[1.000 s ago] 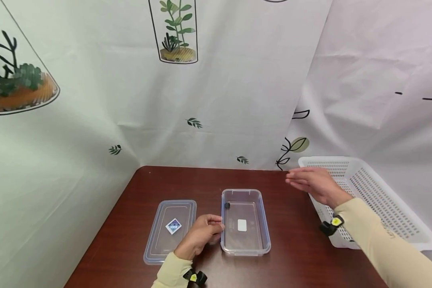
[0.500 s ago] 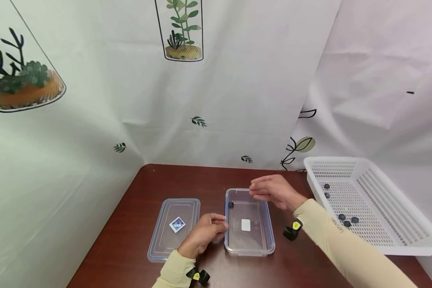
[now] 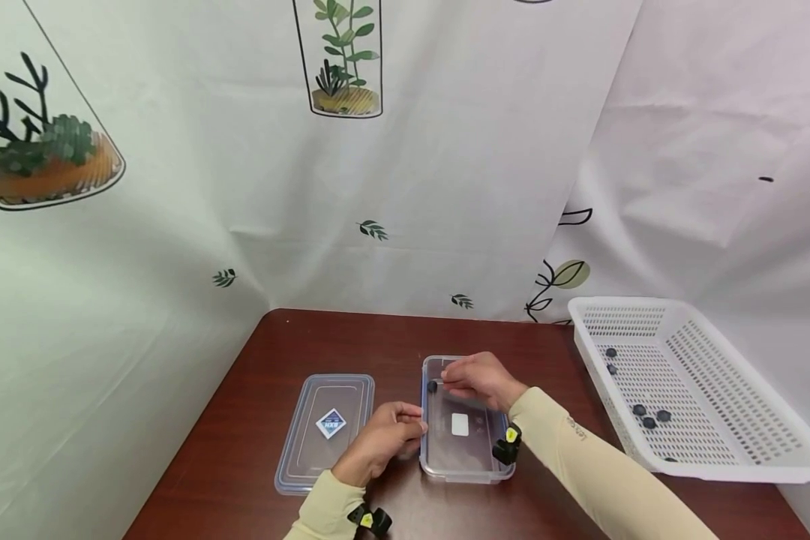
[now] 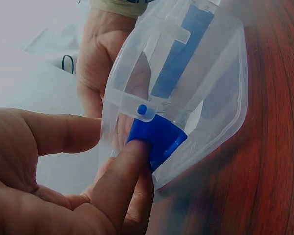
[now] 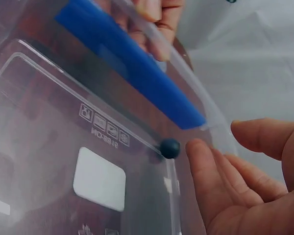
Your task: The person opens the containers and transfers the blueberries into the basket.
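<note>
A clear plastic food container (image 3: 469, 478) with blue side latches stands uncovered on the table. One dark blueberry (image 3: 432, 386) lies inside near its far left corner; the right wrist view shows the same blueberry (image 5: 170, 148) close to a fingertip. My right hand (image 3: 481, 377) hovers over the container, its fingers (image 5: 201, 161) fairly straight and the thumb apart, with nothing visible between them. My left hand (image 3: 385, 436) holds the container's left side, a digit pressed on the blue latch (image 4: 157, 139). The blue-rimmed lid (image 3: 310, 465) lies flat to the left.
A white perforated basket (image 3: 715, 397) stands at the right of the table (image 3: 351, 341), with several blueberries (image 3: 640, 410) scattered on its floor. A printed cloth hangs behind and along the left side.
My right hand has moved left from the basket to over the container and lowered, uncovering the blueberries in the basket. My left hand stays at the container's side.
</note>
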{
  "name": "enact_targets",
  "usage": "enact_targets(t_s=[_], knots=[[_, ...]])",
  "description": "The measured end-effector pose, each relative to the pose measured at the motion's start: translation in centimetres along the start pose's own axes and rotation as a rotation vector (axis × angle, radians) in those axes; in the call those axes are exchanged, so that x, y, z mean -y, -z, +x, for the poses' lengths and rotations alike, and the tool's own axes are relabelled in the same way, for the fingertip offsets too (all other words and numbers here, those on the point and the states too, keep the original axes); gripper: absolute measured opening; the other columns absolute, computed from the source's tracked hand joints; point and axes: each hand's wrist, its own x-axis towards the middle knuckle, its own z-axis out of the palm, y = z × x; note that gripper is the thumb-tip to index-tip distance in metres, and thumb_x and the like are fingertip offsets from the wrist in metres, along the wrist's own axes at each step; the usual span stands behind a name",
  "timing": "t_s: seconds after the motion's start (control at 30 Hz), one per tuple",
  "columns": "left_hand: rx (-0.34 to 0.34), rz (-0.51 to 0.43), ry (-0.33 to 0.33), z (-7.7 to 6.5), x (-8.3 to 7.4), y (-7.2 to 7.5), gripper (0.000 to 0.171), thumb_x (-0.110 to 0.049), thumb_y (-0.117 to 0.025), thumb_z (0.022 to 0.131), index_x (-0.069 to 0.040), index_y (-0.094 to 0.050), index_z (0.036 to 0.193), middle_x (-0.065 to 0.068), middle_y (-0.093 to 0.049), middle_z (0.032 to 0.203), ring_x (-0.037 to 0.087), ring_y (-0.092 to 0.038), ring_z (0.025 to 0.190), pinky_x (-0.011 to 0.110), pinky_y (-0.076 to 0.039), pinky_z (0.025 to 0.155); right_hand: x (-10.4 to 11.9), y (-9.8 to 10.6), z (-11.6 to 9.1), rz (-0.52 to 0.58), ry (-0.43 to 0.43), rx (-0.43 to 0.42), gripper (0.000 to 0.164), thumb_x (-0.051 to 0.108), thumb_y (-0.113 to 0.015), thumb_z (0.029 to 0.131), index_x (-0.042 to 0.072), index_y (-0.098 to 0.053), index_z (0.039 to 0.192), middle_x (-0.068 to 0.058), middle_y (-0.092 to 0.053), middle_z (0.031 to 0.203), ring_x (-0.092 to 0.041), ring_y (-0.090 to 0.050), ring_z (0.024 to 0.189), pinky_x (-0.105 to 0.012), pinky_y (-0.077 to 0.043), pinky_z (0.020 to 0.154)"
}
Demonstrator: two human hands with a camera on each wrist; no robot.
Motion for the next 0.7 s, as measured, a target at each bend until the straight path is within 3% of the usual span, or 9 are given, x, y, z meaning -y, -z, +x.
enact_targets(t_s=[0.23, 0.7], knots=[[0.005, 0.000, 0.004, 0.1, 0.1, 0.1, 0.040, 0.001, -0.067, 0.093, 0.016, -0.053, 0.127, 0.007, -0.064, 0.100, 0.014, -0.064, 0.089, 0.030, -0.060, 0.081, -0.9, -1.7, 0.5, -0.037, -0.031, -0.023, 0.025, 0.007, -0.077, 0.092, -0.010, -0.075, 0.111, -0.022, -0.079, 0.100, -0.019, -0.078, 0.085, -0.028, -0.064, 0.075], [0.010, 0.012, 0.008, 0.3, 0.2, 0.3, 0.037, 0.001, -0.068, 0.093, 0.015, -0.054, 0.125, 0.006, -0.061, 0.098, 0.013, -0.061, 0.086, 0.028, -0.058, 0.077, -1.9, -2.7, 1.6, -0.049, -0.052, -0.062, 0.017, 0.003, -0.075, 0.093, -0.009, -0.077, 0.105, -0.015, -0.079, 0.089, -0.013, -0.075, 0.074, -0.027, -0.064, 0.071]])
